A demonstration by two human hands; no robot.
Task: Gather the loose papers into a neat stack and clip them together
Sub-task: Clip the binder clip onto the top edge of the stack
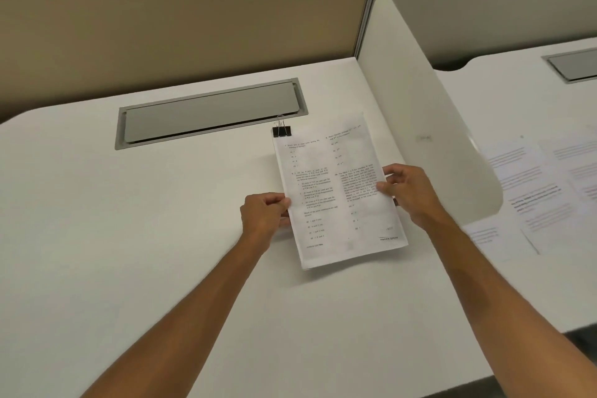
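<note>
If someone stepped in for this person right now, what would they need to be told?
Left hand: pinching the paper stack at its left edge.
Right hand: pinching its right edge.
The stack looks squared up and is held over the white desk.
A black binder clip is at the stack's top left corner and appears already clipped on.
Left to do: check the clip holds, then set the stack down.
Other sheets lie on the neighbouring desk, beyond the divider.

One paper stack [336, 194], one binder clip [281, 131], two hands.
</note>
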